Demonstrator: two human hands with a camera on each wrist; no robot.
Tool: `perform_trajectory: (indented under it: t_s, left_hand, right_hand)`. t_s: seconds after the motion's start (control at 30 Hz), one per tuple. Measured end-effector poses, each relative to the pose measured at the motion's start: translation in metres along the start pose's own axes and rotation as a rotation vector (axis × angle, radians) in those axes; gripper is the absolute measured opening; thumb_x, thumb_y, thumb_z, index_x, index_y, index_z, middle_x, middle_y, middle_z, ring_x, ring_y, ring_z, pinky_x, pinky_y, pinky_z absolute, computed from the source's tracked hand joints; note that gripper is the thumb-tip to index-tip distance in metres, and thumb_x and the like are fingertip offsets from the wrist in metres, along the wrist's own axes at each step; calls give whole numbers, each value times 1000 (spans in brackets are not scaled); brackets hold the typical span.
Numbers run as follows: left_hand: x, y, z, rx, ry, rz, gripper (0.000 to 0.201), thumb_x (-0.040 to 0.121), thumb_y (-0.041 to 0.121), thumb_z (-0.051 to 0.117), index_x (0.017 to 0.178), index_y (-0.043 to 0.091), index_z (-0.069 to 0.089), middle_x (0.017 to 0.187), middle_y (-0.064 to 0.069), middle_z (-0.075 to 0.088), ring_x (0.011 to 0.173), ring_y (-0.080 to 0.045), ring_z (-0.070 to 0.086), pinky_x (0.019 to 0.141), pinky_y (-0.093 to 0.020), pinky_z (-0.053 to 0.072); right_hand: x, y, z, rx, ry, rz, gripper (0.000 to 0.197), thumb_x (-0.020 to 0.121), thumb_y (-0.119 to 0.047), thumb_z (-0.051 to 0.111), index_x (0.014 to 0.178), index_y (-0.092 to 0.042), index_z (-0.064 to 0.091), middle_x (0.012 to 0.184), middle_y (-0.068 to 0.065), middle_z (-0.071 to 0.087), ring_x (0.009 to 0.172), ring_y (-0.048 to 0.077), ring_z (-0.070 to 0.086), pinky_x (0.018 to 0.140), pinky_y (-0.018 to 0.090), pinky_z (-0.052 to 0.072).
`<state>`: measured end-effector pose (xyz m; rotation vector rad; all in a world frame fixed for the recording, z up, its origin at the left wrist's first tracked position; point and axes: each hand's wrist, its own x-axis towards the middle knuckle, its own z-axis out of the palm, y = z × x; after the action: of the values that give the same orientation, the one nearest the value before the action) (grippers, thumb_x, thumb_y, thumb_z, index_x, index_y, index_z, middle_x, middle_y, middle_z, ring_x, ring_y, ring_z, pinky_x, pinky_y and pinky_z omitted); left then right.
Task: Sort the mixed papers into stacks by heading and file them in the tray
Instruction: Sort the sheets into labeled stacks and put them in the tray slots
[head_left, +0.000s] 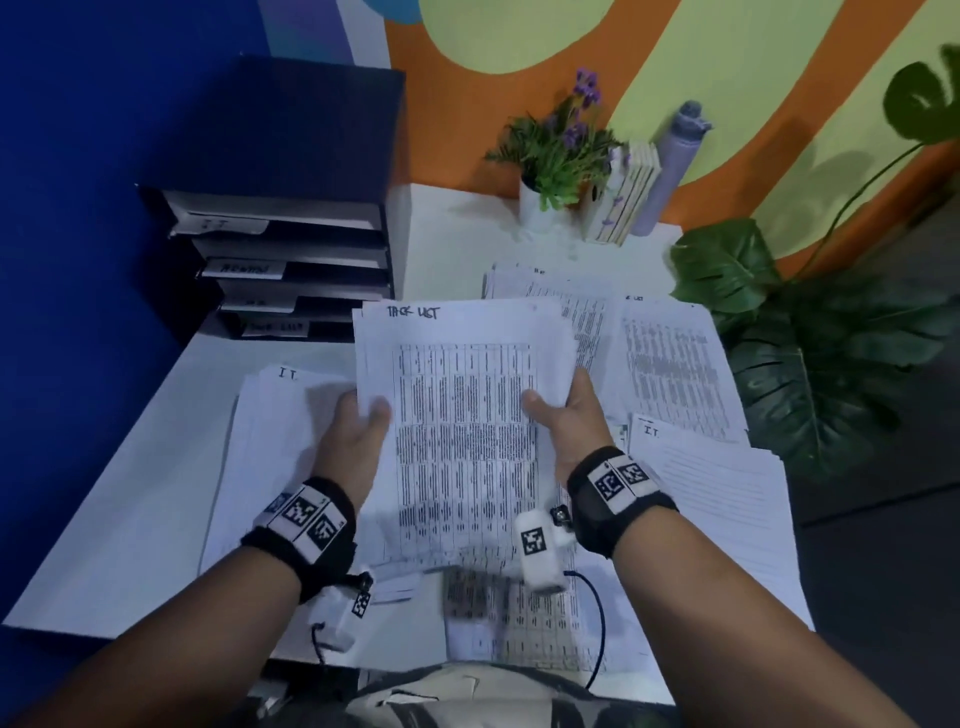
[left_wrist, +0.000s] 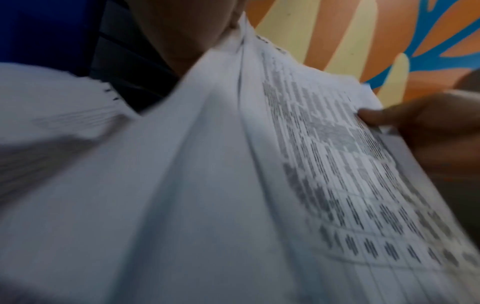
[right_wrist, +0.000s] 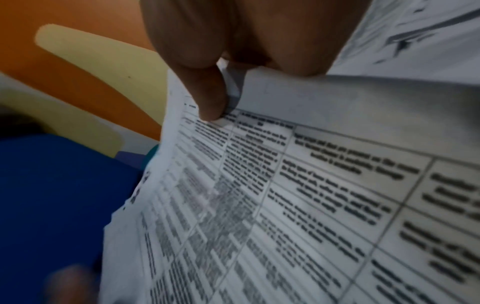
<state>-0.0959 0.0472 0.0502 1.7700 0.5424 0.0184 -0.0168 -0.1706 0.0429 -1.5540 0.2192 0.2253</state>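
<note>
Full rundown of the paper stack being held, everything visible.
The held paper stack is a bundle of white sheets; the top one carries a handwritten heading that reads like "TASK LIST" above a dense printed table. It is lifted off the desk, tilted toward the person, its sheets slightly fanned and uneven at the edges. The left hand grips its left edge and the right hand its right edge, thumbs on the top sheet. The wrist views show several layered sheets, body text blurred.

an office desk: labelled filing tray (head_left: 280, 260), stacked papers (head_left: 675, 364)
</note>
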Motion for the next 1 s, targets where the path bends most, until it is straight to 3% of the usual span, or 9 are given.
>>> perform_trajectory:
  t_s: [0.13,0.17,0.27,0.37,0.47,0.57,0.7,0.8,1.0]
  left_hand:
    - [15,12,13,89,53,62,40,95,14,56,132,22,44,126,3,58,115,-19,55,101,-38,44]
    - [19,15,16,30,100,60,36,94,12,57,128,22,46,120,4,61,110,-18,58,96,-37,47]
    - [31,21,22,-144,220,70,30,93,10,58,118,23,50,104,14,63,101,-11,61,92,-33,48]
    - [33,25,34,-192,165,86,40,95,8,56,129,25,44,113,10,61,105,-14,59,93,-33,48]
    - [32,11,46,-148,40,39,60,97,7,52,147,25,26,135,2,48,119,-15,50,96,-26,43]
    - [34,-15,49,148,1,-4,66,96,19,56,151,30,21,153,4,31,138,-19,35,113,-40,32]
    - [38,-42,45,437,-2,-40,69,93,24,59,152,24,23,159,-3,19,145,-21,21,118,-42,22]
    - [41,-59,36,659,18,-111,70,93,34,57,152,25,21,161,-2,12,148,-20,7,118,-47,16]
    - [37,-79,21,871,56,-230,70,92,44,55,152,31,21,162,0,1,148,-23,-2,114,-59,13]
  right_hand:
    - [0,-12,-10,-110,-106,8,82,88,-38,66,150,-31,13,153,-3,30,138,17,35,114,43,29]
    - [-3,-14,-13,-180,-140,30,78,91,-38,61,150,-29,12,146,-6,36,134,15,38,112,39,31]
    - [-13,-6,-28,-351,-214,72,45,95,-30,56,137,-27,37,112,-7,58,105,15,58,87,29,50]
    - [-10,8,-47,-394,-36,42,16,95,-16,54,109,-24,57,92,0,63,77,15,60,62,23,50]
    - [10,1,-81,-263,218,83,15,95,-10,52,103,-20,60,83,6,60,66,18,55,58,30,51]
    - [43,-8,-136,-324,418,15,10,93,-7,51,95,-12,59,73,7,56,62,22,55,52,24,49]
    - [82,-14,-211,-456,638,24,21,87,-7,50,102,-7,65,85,14,62,81,31,64,69,33,53]
    - [98,-10,-253,-582,748,91,27,89,-6,44,106,-1,64,92,20,60,87,36,61,72,34,46]
    - [115,5,-285,-718,744,185,30,96,-11,43,119,1,59,109,25,62,92,38,60,76,36,46]
